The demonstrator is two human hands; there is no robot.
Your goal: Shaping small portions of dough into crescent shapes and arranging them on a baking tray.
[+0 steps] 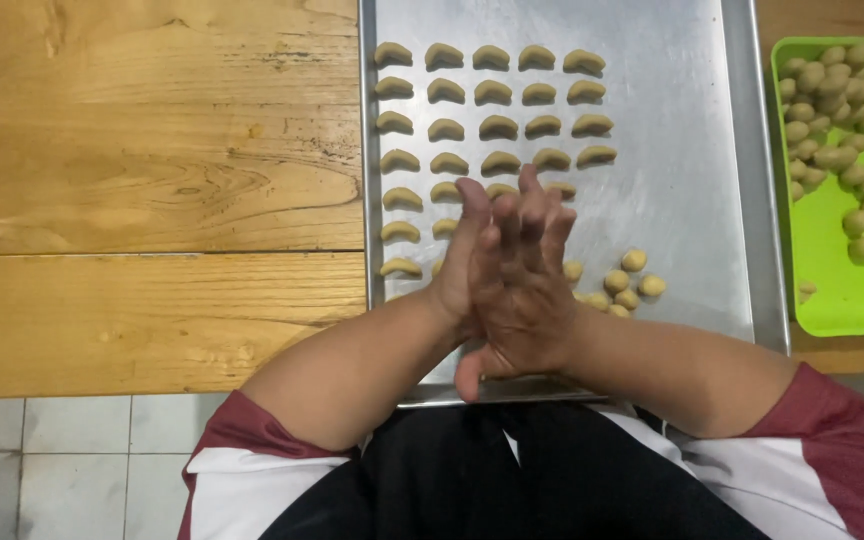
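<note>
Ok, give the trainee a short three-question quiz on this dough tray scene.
1. True or false: the crescent dough pieces lie in rows on the metal tray.
2. What holds the dough balls at the right? A) green tray B) glass bowl C) wooden box
3. How are the left hand and right hand placed?

Key: 1 true. 2 A, the green tray. 3 Pressed palm to palm above the metal tray.

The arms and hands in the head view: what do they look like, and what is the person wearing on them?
Both the left hand and the right hand are bare, with no gloves, rings or watch visible. The forearms are uncovered too. Short sleeves end near the elbows: dark red at the cuff, white above it. A black apron or similar dark garment covers the front of the body.
</note>
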